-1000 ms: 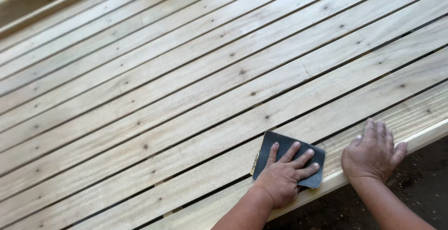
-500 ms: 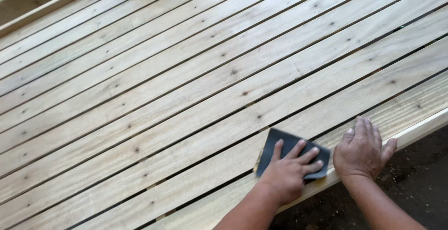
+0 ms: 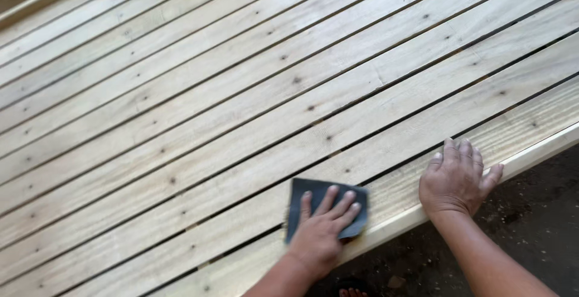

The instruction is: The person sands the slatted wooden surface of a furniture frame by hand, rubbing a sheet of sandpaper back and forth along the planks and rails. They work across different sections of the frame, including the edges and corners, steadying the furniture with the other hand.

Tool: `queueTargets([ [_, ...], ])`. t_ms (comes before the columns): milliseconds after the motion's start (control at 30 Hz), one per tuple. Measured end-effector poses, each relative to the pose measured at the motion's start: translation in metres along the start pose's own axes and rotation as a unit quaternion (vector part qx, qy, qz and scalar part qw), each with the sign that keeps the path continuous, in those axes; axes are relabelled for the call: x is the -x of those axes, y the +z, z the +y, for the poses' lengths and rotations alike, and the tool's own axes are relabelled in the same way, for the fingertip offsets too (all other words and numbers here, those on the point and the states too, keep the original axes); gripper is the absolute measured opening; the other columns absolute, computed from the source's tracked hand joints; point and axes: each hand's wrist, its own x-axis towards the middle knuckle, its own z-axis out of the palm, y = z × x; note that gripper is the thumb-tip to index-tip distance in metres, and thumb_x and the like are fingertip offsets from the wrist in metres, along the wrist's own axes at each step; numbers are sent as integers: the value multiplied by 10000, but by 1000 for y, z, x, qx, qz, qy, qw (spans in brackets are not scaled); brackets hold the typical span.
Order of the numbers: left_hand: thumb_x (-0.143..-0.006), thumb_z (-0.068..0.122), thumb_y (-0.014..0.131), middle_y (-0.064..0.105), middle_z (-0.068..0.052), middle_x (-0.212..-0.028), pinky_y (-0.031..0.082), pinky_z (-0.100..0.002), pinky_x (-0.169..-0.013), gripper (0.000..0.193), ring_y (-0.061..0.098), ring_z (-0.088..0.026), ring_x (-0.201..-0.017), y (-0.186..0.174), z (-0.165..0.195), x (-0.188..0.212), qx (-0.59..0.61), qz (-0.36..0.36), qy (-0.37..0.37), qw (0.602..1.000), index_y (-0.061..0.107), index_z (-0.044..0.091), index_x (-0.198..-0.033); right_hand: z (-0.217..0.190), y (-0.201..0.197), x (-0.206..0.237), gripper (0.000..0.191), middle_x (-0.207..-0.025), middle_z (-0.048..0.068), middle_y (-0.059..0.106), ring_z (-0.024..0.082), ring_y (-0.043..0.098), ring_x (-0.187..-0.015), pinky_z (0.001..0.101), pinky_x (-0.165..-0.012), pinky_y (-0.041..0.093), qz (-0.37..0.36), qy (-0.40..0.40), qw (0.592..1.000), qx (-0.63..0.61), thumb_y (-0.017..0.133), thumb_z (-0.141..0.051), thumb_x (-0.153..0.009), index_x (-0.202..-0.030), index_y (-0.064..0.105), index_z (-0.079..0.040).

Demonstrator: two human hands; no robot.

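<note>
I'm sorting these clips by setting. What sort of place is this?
Probably an outdoor or open-sided woodworking spot. A large slatted surface of pale bare planks fills the view, the left hand presses a dark sheet of sandpaper onto it, and bare dirt ground lies beside it.

A slatted surface of long pale wooden boards (image 3: 241,122) runs from the near left to the far right. On its nearest boards lies a dark grey rectangular sheet of sandpaper (image 3: 304,197), with the left hand (image 3: 322,233) flat on top. To its right, apart from the sheet, the right hand (image 3: 455,179) rests on the nearest board. Dark earthen ground (image 3: 531,218) lies below the near right edge.
</note>
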Motion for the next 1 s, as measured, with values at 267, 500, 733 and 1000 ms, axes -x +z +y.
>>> queueTargets([
  [267,-805,38,525,211,82,-1695,-64,-592,-1258,810,74,-193,-1587,-13,48,-55,-59,57,45,996,370,280,-1563,7,3,1,534,-1634,124,452,278,357,-1527,559,-1269,6,10,-13,1000,-14,445,-295,-1031,-1547,539,-195],
  [500,-820,18,506,258,106,-1692,-72,-618,-1263,778,96,-182,-1604,-12,4,11,-26,-2,22,999,434,295,-1543,4,3,3,485,-1627,137,462,287,363,-1524,556,-1271,5,13,-9,999,-31,443,-285,-1065,-1520,567,-170],
  [733,-867,146,530,184,72,-1702,-109,-658,-1184,759,32,-216,-1540,-5,65,-82,-39,79,57,994,353,340,-1579,3,-3,3,475,-1604,123,499,267,383,-1515,550,-1279,16,16,6,998,-66,424,-332,-1078,-1481,604,-158],
  [1000,-831,23,585,180,112,-1713,-141,-646,-1227,774,14,-186,-1604,-39,21,-14,-67,-101,95,988,480,468,-1456,6,-1,3,522,-1590,125,523,277,411,-1511,527,-1284,16,15,10,996,-88,344,-446,-1123,-1428,632,-136],
])
